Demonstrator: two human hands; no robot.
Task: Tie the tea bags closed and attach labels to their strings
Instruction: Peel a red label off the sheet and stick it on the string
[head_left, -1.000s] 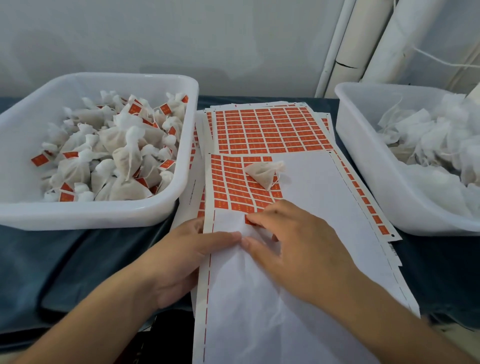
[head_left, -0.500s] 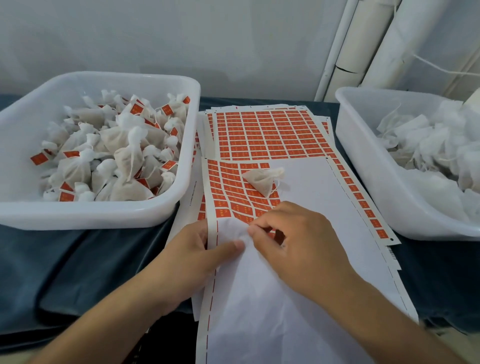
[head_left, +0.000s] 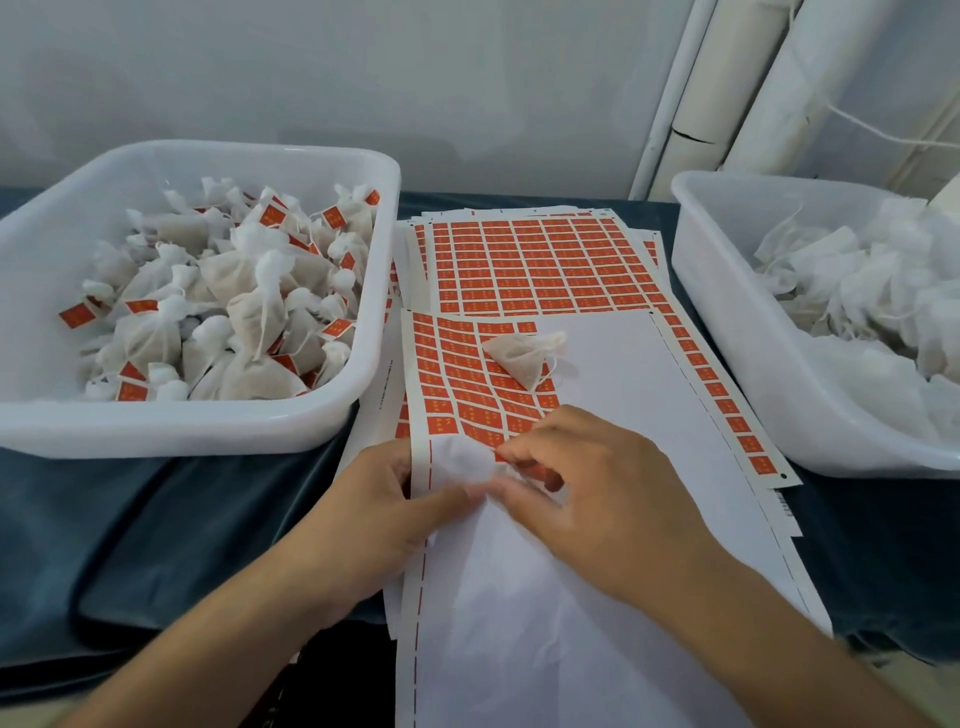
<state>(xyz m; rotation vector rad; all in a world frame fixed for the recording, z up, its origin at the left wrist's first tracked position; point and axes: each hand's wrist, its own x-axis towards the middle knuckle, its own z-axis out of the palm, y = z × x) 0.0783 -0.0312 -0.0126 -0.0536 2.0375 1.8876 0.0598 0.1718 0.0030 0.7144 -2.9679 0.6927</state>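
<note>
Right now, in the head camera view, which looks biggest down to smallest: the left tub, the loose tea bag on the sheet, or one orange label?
1. Left tub, by far the largest.
2. Loose tea bag.
3. One orange label, clearly smallest.

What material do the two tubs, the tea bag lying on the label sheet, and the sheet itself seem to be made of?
Left tub and right tub: likely plastic, white, smooth, slightly glossy, with rounded moulded rims.
Tea bag: thin, see-through mesh or filter fabric, matte; a tan filling shows through it.
Label sheet: paper, probably sticker backing, faintly shiny; it wrinkles where the hands lift it.
</note>
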